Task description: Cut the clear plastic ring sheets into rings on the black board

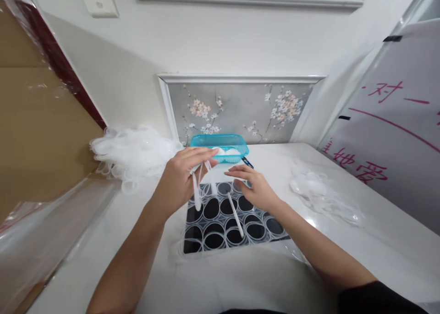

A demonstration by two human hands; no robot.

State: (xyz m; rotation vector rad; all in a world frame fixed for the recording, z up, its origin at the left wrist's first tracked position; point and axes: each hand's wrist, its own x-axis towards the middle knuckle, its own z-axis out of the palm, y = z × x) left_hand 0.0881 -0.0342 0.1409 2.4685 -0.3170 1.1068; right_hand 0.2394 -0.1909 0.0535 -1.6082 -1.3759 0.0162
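Clear plastic strips [198, 188] hang from the left hand [184, 179], which is closed on their upper ends, pinching them between thumb and fingers above the far left corner of a dark tray [227, 217]; the strips dangle down over the tray's round cells; the tray lies on the white bench [343, 240], its rows of ringed wells mostly showing black; one white stick [235, 214] lies slantwise across the middle wells, apart from both hands; the right hand [252, 185] hovers flat and open over the tray's far right corner, fingers spread and pointing left, holding nothing; whether its fingertips touch the tray cannot be told; just behind the hands stands a turquoise basket [220, 145] with white pieces in it, against a framed panel of painted blossoms [240, 110]; a heap of clear plastic rings [134, 153] sits on the bench to the left; a smaller scatter of clear plastic pieces [321, 192] lies to the right, near a whiteboard with red writing [388, 135].
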